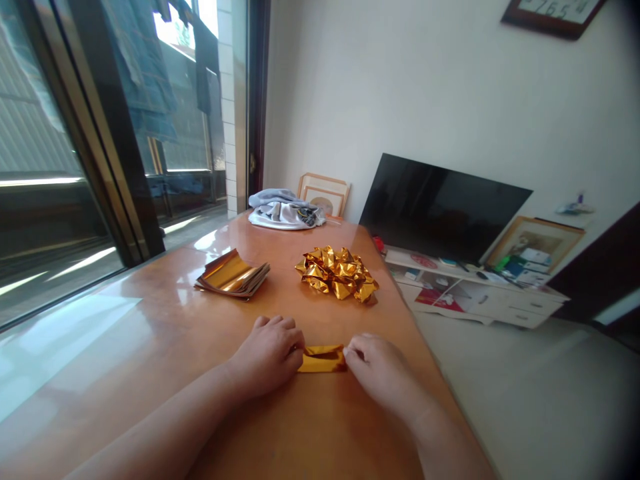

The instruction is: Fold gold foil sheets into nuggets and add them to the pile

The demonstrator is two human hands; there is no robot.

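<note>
A sheet of gold foil paper [323,363], folded into a narrow strip with a slit-like opening along its top, lies on the wooden table [240,433] before me. My left hand [273,353] closes on its left end, fingers curled. At the right end, my right hand [373,363] pinches the foil paper between thumb and fingers. Beyond my left hand rests a stack of flat gold foil sheets [233,275], the top one curling up. A pile of folded gold foil pieces [340,273] sits beyond the strip, slightly right.
Grey cloth [285,210] is heaped at the table's far end, near picture frames [325,193] against the wall. A dark television [445,207] stands on a white cabinet [480,300] to the right. Glass sliding doors [100,133] line the left side.
</note>
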